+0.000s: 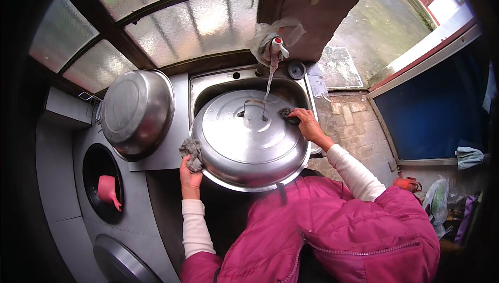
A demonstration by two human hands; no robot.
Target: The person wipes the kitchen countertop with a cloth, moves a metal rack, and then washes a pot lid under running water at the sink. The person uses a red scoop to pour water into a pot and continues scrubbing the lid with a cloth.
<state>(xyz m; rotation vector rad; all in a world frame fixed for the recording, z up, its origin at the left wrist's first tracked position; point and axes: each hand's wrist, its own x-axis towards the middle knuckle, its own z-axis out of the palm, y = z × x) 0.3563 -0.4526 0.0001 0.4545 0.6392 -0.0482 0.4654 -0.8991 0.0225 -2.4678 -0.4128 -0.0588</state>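
A large domed metal lid (234, 138) with a strap handle (254, 103) rests handle-up over the sink (202, 76), covering most of the basin and overhanging its front. Water runs from the tap (275, 51) onto the lid near the handle. My left hand (191, 173) grips a crumpled grey cloth (191, 153) against the lid's left rim. On the upper right of the lid, my right hand (308, 123) holds a dark scouring pad (289, 115) against the metal.
An overturned metal basin (136, 111) leans on the counter at left. Beyond it, a pink plastic dipper (108, 191) lies in a black wok (97, 166). Another metal lid (121, 261) sits lower left. A sink strainer (297, 70) is beside the tap; an open doorway lies at right.
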